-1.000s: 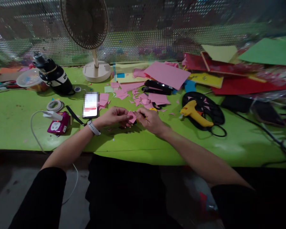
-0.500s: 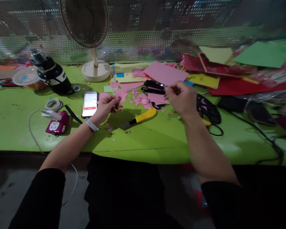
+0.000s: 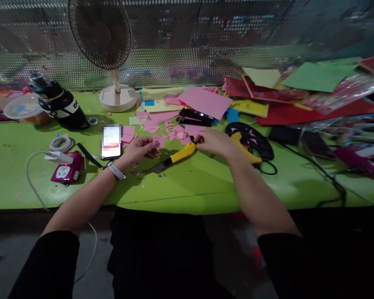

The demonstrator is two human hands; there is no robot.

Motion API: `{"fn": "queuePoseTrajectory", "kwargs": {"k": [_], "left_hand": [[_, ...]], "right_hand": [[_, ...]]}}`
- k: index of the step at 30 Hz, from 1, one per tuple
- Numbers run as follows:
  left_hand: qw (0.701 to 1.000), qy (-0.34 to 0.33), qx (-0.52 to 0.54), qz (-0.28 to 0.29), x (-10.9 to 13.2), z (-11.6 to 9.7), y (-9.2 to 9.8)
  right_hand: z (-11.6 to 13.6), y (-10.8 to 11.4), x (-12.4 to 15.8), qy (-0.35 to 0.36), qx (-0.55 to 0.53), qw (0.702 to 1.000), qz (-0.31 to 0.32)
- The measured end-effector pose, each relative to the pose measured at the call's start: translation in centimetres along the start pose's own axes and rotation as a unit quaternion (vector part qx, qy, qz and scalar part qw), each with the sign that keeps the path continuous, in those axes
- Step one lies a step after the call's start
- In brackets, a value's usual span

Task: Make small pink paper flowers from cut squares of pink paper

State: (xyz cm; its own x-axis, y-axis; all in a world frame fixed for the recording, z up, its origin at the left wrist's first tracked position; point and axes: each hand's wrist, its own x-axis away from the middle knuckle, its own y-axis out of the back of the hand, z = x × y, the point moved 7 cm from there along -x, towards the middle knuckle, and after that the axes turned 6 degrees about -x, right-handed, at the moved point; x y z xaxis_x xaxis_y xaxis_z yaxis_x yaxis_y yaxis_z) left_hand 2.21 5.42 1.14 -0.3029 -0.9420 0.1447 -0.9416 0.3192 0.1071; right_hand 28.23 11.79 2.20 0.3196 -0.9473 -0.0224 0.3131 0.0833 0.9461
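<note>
My left hand (image 3: 139, 148) rests on the green table (image 3: 205, 187) and pinches a small pink paper piece (image 3: 158, 141) between its fingertips. My right hand (image 3: 214, 143) lies just right of it, fingers closed on the black handle of a pair of scissors (image 3: 194, 140), which is mostly hidden under the hand. A yellow utility knife (image 3: 178, 155) lies between the two hands, its blade end pointing toward me. Pink paper scraps (image 3: 174, 133) are scattered just behind the hands.
A phone (image 3: 111, 142) lies left of my left hand, with a tape roll (image 3: 61, 143) and a pink charger (image 3: 64, 171) further left. A black stapler (image 3: 195, 117), a yellow glue gun (image 3: 243, 146), a fan (image 3: 112, 54), a black bottle (image 3: 60, 104) and stacked coloured sheets (image 3: 299, 95) stand behind.
My right hand let go of the pink piece, swung up to the right, then came down behind the yellow knife and closed on the scissors. My left hand kept the pink piece.
</note>
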Motion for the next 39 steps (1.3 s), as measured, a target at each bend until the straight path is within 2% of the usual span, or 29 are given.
{"fn": "queuePoseTrajectory", "kwargs": {"k": [3, 7, 11, 16, 19, 21, 24, 29, 31, 34, 36, 39], "left_hand": [[1.000, 0.002, 0.004, -0.005, 0.1, -0.2, -0.1], [1.000, 0.003, 0.008, -0.013, 0.3, -0.5, -0.2], [1.000, -0.006, 0.014, -0.013, 0.2, -0.5, -0.2], [0.999, -0.024, 0.029, -0.013, -0.1, -0.2, 0.1], [0.998, -0.046, 0.048, -0.021, -0.2, -0.2, 0.3], [0.994, -0.073, 0.074, -0.032, -0.1, -0.6, 0.3], [0.986, -0.091, 0.135, -0.033, 0.1, -1.0, -0.1], [0.972, -0.035, 0.228, -0.036, 0.4, -0.6, -0.8], [0.971, -0.028, 0.232, -0.057, 0.5, -0.6, -0.6], [0.968, -0.033, 0.238, -0.072, 0.8, -0.9, -0.6], [0.966, -0.039, 0.244, -0.070, 0.9, -1.1, -0.9], [0.966, -0.034, 0.247, -0.071, 1.1, -1.1, -1.4]], "right_hand": [[0.1, 0.0, -0.2, 0.010, 0.031, 0.999, -0.032], [0.0, 0.1, -0.3, -0.003, 0.033, 0.999, -0.034], [-0.8, 1.8, -0.3, -0.040, -0.064, 0.990, -0.118], [-1.9, 3.7, 0.2, -0.076, -0.266, 0.938, -0.208], [-1.0, 4.7, 1.3, -0.064, -0.326, 0.906, -0.262], [0.4, 4.8, 2.1, -0.050, -0.372, 0.888, -0.266], [3.1, 3.5, 3.0, -0.036, -0.470, 0.856, -0.211], [6.7, 0.4, 3.9, -0.017, -0.572, 0.818, -0.059], [7.2, -0.5, 4.1, -0.023, -0.598, 0.801, -0.012], [7.2, -1.4, 4.1, -0.048, -0.636, 0.770, 0.024], [7.5, -2.2, 4.2, -0.065, -0.638, 0.765, 0.058], [8.6, -3.8, 4.8, -0.090, -0.628, 0.756, 0.162]]}}
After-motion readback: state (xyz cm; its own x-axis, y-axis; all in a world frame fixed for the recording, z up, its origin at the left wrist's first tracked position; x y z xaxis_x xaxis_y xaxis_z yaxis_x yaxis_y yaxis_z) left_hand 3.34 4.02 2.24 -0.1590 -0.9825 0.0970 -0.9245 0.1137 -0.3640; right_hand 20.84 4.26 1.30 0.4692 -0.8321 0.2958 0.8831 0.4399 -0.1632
